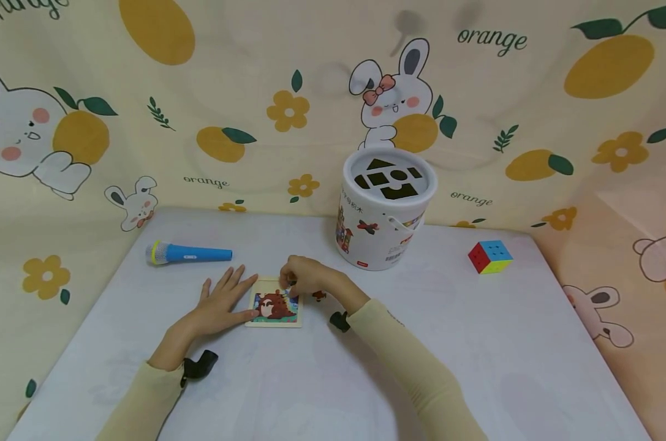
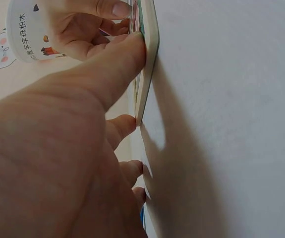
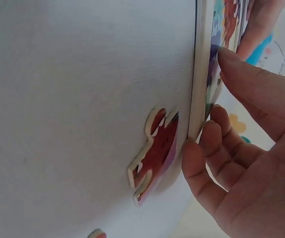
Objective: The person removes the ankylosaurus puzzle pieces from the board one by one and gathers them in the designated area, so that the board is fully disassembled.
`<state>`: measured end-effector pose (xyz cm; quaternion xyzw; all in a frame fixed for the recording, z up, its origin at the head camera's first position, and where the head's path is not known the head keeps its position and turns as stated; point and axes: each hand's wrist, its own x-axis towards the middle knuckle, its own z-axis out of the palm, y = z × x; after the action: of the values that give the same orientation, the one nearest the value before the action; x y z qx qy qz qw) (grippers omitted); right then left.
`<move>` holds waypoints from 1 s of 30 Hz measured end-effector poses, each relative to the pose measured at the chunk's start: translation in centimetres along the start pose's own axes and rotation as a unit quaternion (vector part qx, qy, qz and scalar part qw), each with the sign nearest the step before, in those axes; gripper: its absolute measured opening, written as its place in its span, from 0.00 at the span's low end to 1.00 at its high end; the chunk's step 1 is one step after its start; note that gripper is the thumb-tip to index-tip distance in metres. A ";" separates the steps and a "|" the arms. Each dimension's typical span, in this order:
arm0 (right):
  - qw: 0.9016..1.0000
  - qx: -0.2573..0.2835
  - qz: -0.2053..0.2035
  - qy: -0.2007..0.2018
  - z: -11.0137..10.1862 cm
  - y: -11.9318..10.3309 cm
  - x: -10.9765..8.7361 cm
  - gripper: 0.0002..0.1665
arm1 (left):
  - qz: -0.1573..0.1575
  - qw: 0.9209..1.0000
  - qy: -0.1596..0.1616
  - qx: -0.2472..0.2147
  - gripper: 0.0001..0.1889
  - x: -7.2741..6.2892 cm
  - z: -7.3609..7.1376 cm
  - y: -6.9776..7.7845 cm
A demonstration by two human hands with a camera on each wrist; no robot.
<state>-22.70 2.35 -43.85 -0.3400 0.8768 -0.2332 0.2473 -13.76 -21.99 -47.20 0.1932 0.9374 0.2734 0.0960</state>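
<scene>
A small wooden jigsaw puzzle (image 1: 276, 309) with a pale frame and a brown cartoon animal lies flat on the white table. My left hand (image 1: 217, 309) is spread at its left side, thumb (image 2: 127, 54) on the frame and fingers stretched along the edge. At the top right corner, my right hand (image 1: 305, 275) has its fingers curled and pinches a dark purple and green puzzle piece (image 3: 211, 74), mostly hidden, against the board. A loose red-brown puzzle piece (image 3: 157, 148) lies beside the frame, below the right hand.
A blue toy microphone (image 1: 192, 253) lies at the back left. Behind the right hand stands a white bucket (image 1: 374, 226) with shaped holes in its lid. A puzzle cube (image 1: 489, 256) sits at the right. Another red piece (image 3: 98, 234) shows at the right wrist view's bottom edge.
</scene>
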 end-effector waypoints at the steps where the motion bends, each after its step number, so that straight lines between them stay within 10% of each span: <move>1: 1.000 0.001 0.000 0.000 0.0 0.0 0.0 0.08 | 0.000 1.000 0.000 0.001 0.42 0.0 0.0 0.0; 30: 0.993 0.096 -0.058 0.023 -0.4 1.4 -0.4 0.12 | -0.006 1.000 0.004 0.007 0.43 0.2 0.3 -0.1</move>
<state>-23.39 3.63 -44.21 -0.3601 0.8345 -0.3377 0.2448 -13.91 -21.87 -47.52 0.1871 0.9409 0.2669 0.0921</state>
